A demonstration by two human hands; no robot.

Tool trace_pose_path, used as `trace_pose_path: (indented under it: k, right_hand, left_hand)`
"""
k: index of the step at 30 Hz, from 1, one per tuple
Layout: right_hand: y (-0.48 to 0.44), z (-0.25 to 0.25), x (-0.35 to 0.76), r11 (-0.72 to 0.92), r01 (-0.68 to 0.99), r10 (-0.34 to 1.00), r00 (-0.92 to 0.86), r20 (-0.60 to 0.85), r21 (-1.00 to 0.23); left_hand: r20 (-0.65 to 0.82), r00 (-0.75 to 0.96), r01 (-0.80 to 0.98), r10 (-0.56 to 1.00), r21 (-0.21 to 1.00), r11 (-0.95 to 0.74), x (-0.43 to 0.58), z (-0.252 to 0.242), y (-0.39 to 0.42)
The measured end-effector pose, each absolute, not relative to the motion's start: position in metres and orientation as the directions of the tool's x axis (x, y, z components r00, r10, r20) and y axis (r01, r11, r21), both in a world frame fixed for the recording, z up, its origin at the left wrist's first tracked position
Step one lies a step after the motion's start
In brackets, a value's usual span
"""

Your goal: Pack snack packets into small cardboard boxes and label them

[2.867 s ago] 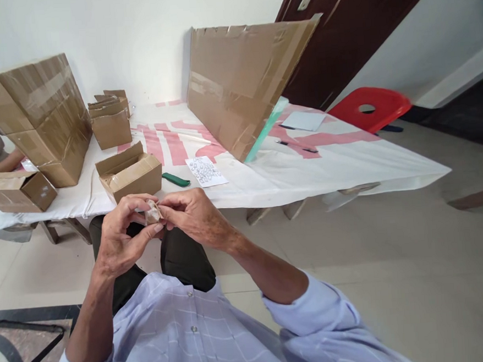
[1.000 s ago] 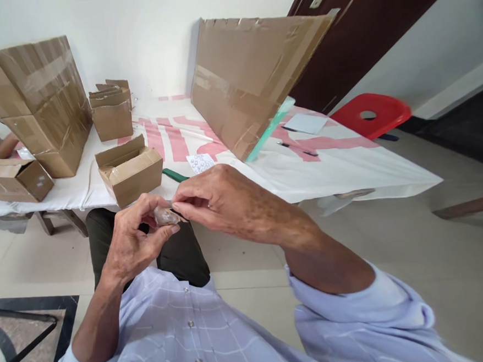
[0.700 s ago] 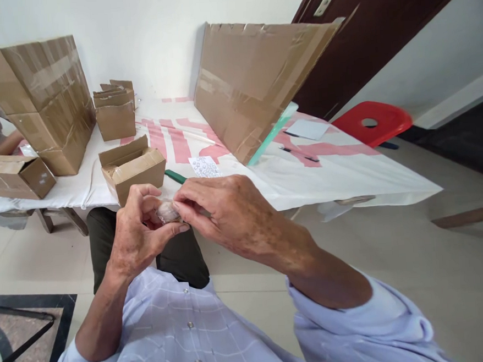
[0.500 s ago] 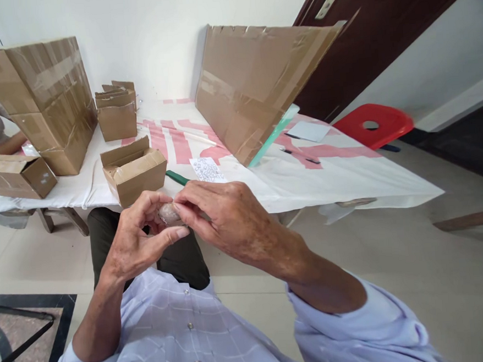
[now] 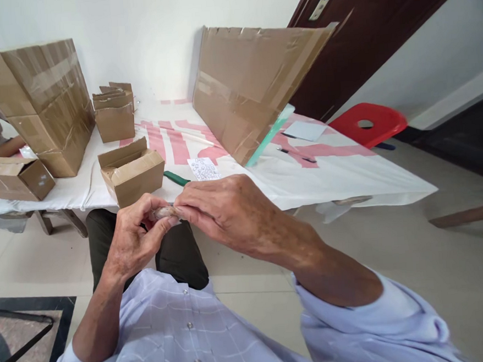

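Observation:
Between my hands, above my knees and just off the table's front edge, is a small translucent, tan-whitish object (image 5: pixel 165 212), seen nearly edge-on; I cannot make out its kind. My left hand (image 5: pixel 130 238) is closed around its left end, thumb along the near side. My right hand (image 5: pixel 231 209) pinches its right end between thumb and fingers, which cover that part. Just beyond my left hand stands a small open cardboard box (image 5: pixel 138 180). A green, handle-like thing (image 5: pixel 176 178) lies on the table beyond my right fingers, beside a printed sheet (image 5: pixel 204 169).
On the covered table (image 5: pixel 374 180), stacked cartons (image 5: pixel 49 100) stand at left, with a long box (image 5: pixel 16 177) before them. Another small open box (image 5: pixel 115 121) is farther back. A large cardboard panel (image 5: pixel 255 81) leans right. A red stool (image 5: pixel 368 125) is beyond. Someone's arm (image 5: pixel 5 147) shows at far left.
The object has turned from showing a rounded face to lying nearly edge-on. My left thumb has drawn back slightly to the left. The view has shifted a little.

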State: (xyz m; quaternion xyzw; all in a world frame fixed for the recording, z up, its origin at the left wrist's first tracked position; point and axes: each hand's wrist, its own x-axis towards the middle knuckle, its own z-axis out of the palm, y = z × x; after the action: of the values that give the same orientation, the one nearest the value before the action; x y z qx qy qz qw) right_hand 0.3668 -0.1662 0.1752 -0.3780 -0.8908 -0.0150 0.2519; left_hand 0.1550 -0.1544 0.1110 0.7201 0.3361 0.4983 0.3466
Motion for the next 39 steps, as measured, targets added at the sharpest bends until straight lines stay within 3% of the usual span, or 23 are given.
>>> trace_pose_path:
  k: [5, 8, 15, 23, 27, 31, 36, 39]
  right_hand:
    - [-0.179, 0.163, 0.354, 0.666, 0.743, 0.580, -0.565, 0.587, 0.057]
    - [-0.181, 0.149, 0.346, 0.625, 0.771, 0.519, -0.530, 0.670, 0.125]
    - [-0.180, 0.120, 0.343, 0.616, 0.772, 0.382, -0.468, 0.797, 0.158]
    - [-0.171, 0.099, 0.340, 0.604, 0.779, 0.268, -0.400, 0.877, 0.171]
    - [-0.169, 0.088, 0.334, 0.696, 0.718, 0.301, -0.334, 0.893, 0.034]
    - [-0.174, 0.085, 0.338, 0.835, 0.484, 0.393, -0.192, 0.899, -0.261]
    - [-0.177, 0.092, 0.339, 0.740, 0.289, 0.641, -0.030, 0.767, -0.607]
    - [-0.172, 0.095, 0.333, 0.677, 0.176, 0.731, -0.043, 0.681, -0.715]
  left_hand:
    - [0.461, 0.154, 0.087, 0.874, 0.875, -0.477, 0.164, 0.116, -0.156]
    - [0.427, 0.102, 0.016, 0.898, 0.902, -0.431, 0.166, 0.114, -0.155]
    - [0.298, 0.164, -0.112, 0.940, 0.953, -0.282, 0.160, 0.113, -0.151]
    - [0.274, 0.281, -0.216, 0.920, 0.952, -0.218, 0.155, 0.119, -0.154]
    - [0.260, 0.213, -0.227, 0.942, 0.951, -0.211, 0.155, 0.111, -0.149]
    - [0.294, 0.189, -0.254, 0.937, 0.936, -0.243, 0.153, 0.105, -0.145]
    - [0.320, 0.137, -0.215, 0.938, 0.933, -0.287, 0.156, 0.107, -0.150]
    - [0.311, 0.088, -0.213, 0.946, 0.934, -0.287, 0.161, 0.107, -0.152]
